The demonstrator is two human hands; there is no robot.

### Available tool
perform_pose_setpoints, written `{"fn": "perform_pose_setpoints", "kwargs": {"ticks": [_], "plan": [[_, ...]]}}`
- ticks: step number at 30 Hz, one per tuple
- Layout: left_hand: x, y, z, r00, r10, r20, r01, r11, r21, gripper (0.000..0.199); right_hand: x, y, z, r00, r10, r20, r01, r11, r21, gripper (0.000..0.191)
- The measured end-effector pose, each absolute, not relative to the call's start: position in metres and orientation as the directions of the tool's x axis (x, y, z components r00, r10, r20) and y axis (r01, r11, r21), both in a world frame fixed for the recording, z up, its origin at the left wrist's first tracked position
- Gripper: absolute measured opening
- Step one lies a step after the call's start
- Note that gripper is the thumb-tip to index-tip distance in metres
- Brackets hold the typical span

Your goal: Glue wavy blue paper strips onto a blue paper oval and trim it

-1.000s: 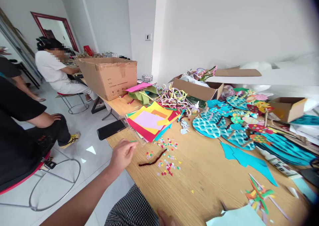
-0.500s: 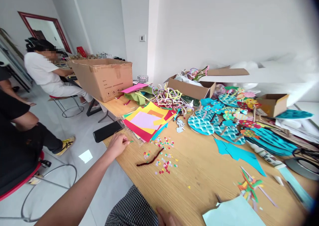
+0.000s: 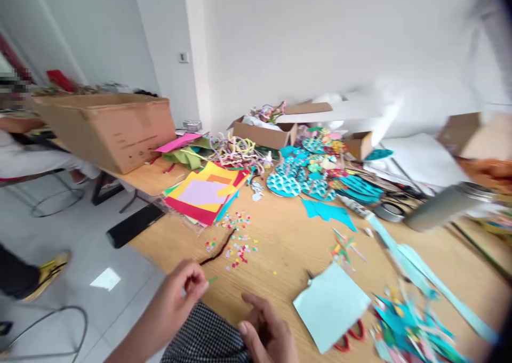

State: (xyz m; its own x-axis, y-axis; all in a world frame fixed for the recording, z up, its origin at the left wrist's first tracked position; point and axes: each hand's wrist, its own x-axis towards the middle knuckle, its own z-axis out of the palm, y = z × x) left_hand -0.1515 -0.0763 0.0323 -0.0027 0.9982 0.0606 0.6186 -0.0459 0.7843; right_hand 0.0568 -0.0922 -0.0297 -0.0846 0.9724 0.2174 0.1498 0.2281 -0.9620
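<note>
My left hand (image 3: pixel 182 288) is closed in a pinch near the table's front edge, with a small green paper strip (image 3: pixel 212 280) sticking out past the fingertips. To its right, my right hand (image 3: pixel 269 328) is low over the edge, thumb and fingers apart, holding nothing I can see. A dark red pipe cleaner (image 3: pixel 219 250) lies just beyond the left hand, among small coloured paper dots (image 3: pixel 242 253). Right of my right hand lies a light blue paper sheet (image 3: pixel 332 305), partly covering red-handled scissors (image 3: pixel 356 331).
Coloured paper sheets (image 3: pixel 200 192) and a black phone (image 3: pixel 136 223) lie at the left. Behind are pipe cleaners (image 3: pixel 236 150), decorated blue discs (image 3: pixel 283 184) and a large cardboard box (image 3: pixel 132 134). A metal flask (image 3: pixel 448 206) and blue paper scraps (image 3: pixel 416 320) are at the right.
My left hand has come back from beside the coloured sheets toward my right hand, still pinching the green strip. My right hand has risen further into view. The view has turned right.
</note>
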Motion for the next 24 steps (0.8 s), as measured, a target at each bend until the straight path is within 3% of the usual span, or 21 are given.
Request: {"fn": "perform_pose_setpoints", "kwargs": {"ticks": [2,4,9,13,16,19,21,24], "plan": [[-0.115,-0.086,0.03,0.123,0.992,0.034,0.565,-0.098,0.819,0.025,0.061,-0.089,-0.015,-0.185,0.981,0.056,-0.002,0.057,-0.998,0.047],[-0.087,-0.088,0.028,0.212,0.977,0.028,0.528,-0.139,0.838,0.026,0.066,-0.088,0.001,-0.216,0.974,-0.063,-0.053,-0.076,-0.996,0.043],[-0.065,-0.075,0.023,0.379,0.92,0.098,0.473,-0.284,0.834,0.018,0.105,-0.087,0.037,-0.037,0.99,-0.134,0.047,-0.132,-0.99,0.047],[-0.095,-0.055,0.014,0.204,0.939,0.278,0.6,-0.345,0.722,0.018,0.195,-0.08,0.054,0.258,0.966,-0.015,0.393,-0.119,-0.912,0.045],[-0.126,-0.042,0.004,0.061,0.906,0.419,0.778,-0.306,0.549,0.017,0.27,-0.063,0.047,0.418,0.908,0.041,0.663,-0.274,-0.697,0.046],[-0.142,-0.035,-0.003,0.039,0.904,0.425,0.873,-0.238,0.426,0.014,0.311,-0.047,0.031,0.424,0.899,0.106,0.837,-0.345,-0.425,0.064],[-0.141,-0.032,-0.006,0.052,0.915,0.4,0.897,-0.219,0.384,0.007,0.313,-0.043,0.022,0.433,0.884,0.175,0.857,-0.343,-0.385,0.072],[-0.134,-0.028,-0.008,0.069,0.918,0.39,0.911,-0.217,0.35,0.011,0.293,-0.048,0.015,0.414,0.875,0.252,0.843,-0.264,-0.468,0.067]]}}
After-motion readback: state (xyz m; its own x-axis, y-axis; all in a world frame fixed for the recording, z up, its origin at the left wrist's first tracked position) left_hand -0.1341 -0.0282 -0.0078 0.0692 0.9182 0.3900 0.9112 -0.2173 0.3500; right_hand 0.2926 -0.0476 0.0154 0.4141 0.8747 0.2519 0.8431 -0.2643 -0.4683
